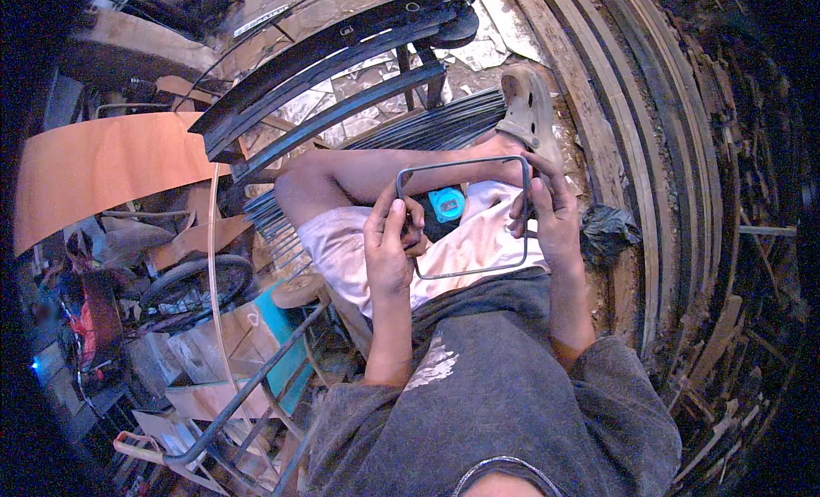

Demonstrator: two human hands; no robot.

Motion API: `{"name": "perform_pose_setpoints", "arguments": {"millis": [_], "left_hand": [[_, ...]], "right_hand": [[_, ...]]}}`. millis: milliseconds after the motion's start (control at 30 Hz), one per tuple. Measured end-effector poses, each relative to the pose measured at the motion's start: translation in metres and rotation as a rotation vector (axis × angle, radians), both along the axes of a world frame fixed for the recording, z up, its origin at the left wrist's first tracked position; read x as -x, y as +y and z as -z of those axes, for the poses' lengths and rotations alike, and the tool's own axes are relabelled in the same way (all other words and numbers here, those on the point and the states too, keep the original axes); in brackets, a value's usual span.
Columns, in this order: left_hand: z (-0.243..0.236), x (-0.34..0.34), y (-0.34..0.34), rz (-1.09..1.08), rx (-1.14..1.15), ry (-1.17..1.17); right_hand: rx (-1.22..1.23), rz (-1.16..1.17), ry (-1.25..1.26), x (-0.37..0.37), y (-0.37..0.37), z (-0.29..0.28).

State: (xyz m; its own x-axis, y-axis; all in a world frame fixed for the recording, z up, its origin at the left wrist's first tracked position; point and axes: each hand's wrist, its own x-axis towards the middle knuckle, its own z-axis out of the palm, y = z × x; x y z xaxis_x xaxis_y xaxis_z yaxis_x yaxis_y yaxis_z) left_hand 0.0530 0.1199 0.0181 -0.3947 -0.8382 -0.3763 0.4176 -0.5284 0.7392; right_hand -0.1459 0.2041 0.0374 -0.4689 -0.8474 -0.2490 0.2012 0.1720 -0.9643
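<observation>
A thin dark metal rod bent into a rectangular frame (461, 164) with rounded corners is held above my lap. My left hand (391, 247) grips its left side, thumb up and fingers curled round the rod. On the opposite side, my right hand (553, 217) pinches the frame between thumb and fingers. Through the frame shows a small bright blue case (447, 205), which looks like a tape measure, lying by my light-coloured shorts (329, 245). My bent leg crosses beyond the frame, with a beige clog (523, 108) on the foot.
A black steel rail stand (333, 74) rises ahead, beside a bundle of thin dark rods (418, 125). Long timber boards (636, 138) run along the right, near a crumpled black plastic bag (608, 234). Plywood (120, 172), a wheel (196, 294) and a bent metal tube (248, 386) crowd the left.
</observation>
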Motion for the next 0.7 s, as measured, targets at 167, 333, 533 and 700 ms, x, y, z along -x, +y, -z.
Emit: {"name": "perform_pose_setpoints", "arguments": {"millis": [167,333,533,700], "left_hand": [[-0.004,-0.004,-0.009,0.044,-0.068,0.143],[0.002,-0.001,-0.013,0.028,-0.153,0.285],[0.012,-0.005,-0.023,0.344,-0.078,0.202],[-0.018,0.017,-0.058,0.451,0.194,-0.195]], "right_hand": [[0.025,-0.038,-0.019,0.005,-0.004,-0.003],[-0.061,-0.065,0.042,0.008,-0.011,-0.007],[-0.196,-0.407,0.11,0.041,-0.023,0.009],[-0.009,-0.746,0.41,0.033,-0.029,-0.021]]}}
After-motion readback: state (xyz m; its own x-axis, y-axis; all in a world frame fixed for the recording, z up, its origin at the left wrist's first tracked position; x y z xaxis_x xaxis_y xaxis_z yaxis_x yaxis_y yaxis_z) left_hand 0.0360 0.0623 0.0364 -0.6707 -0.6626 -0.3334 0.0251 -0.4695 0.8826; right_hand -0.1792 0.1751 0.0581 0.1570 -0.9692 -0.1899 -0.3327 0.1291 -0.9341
